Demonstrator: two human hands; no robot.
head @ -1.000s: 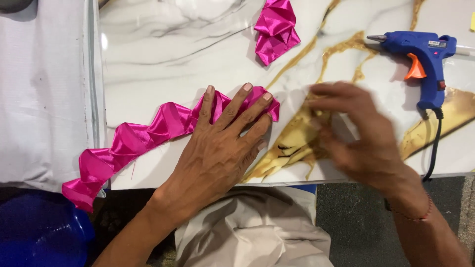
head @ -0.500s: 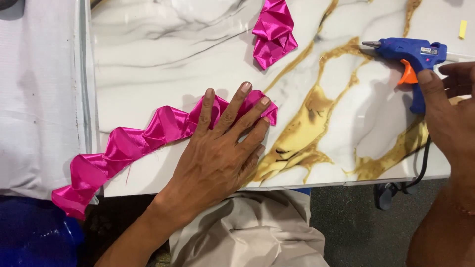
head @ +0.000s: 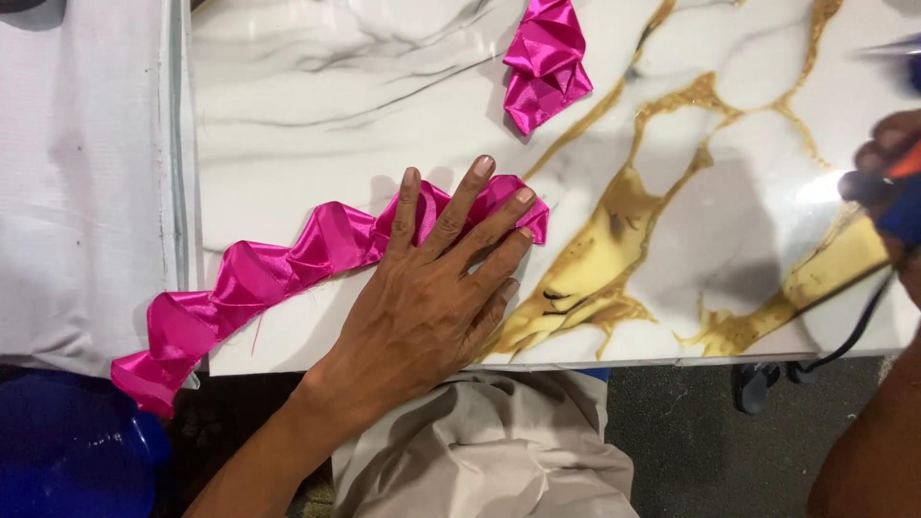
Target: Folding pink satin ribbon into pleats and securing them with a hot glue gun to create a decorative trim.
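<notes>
Seen from above, looking down at a person seated at a table. Nearest, at the bottom centre, a lap in beige cloth (head: 480,460), with a round blue tub (head: 67,451) at the bottom left and dark floor at the bottom right, where a dark sandal (head: 758,384) lies under the table edge.

The table (head: 317,86) has a glossy white marble-look top with grey and gold veins. The left hand (head: 432,288) lies flat, palm down, near the front edge, its fingers (head: 460,206) spread apart and pressing down one end of a pleated pink satin ribbon (head: 278,264). From under the fingers the ribbon runs left and toward the person in folded zigzags, and its far end hangs over the front left corner of the table. A white cloth (head: 77,192) covers the surface left of the table.

At the right edge, the right hand (head: 887,153) is only partly in frame and blurred; its fingers are closed around the grip of a blue glue gun (head: 902,206) with an orange trigger, held above the table. A black cord (head: 854,331) drops from it past the table edge.

Farther back, at top centre, a second folded piece of pink ribbon (head: 547,62) lies by itself, well apart from the left hand
</notes>
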